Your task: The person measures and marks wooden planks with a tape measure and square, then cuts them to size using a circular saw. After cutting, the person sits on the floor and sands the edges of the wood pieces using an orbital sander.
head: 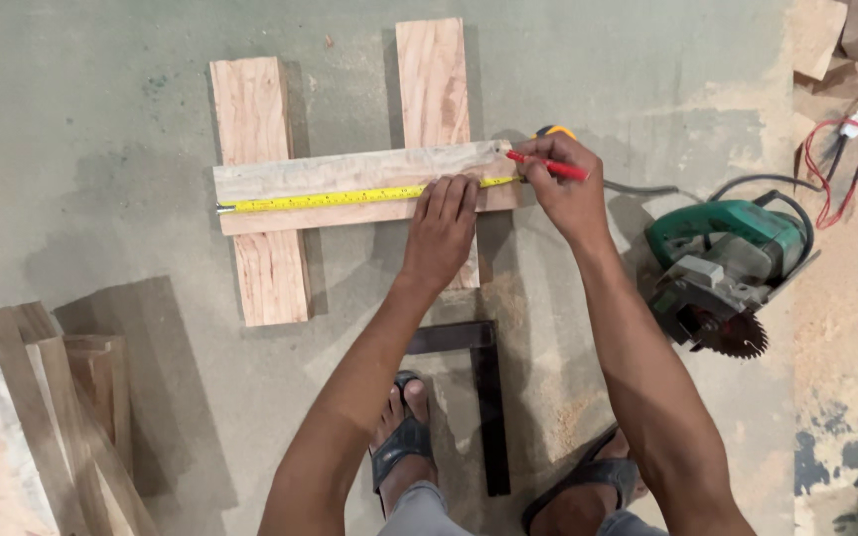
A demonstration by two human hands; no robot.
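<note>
While left hand [446, 211] presses tape [350, 199] flat, right grip [563, 184] clamped on red pencil [546, 166], plank's [350, 177] end edge.

Woodworking shop, circular saw [722, 273], sawdust-strewn floor [836, 308], stacked planks [22, 427]

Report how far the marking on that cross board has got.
Done: pale board lies across two supports, yellow tape measure stretched along it. In hand: left hand pins the tape, right hand sets a red pencil at the board's end. Left: circular saw lies unused on the floor.
</note>
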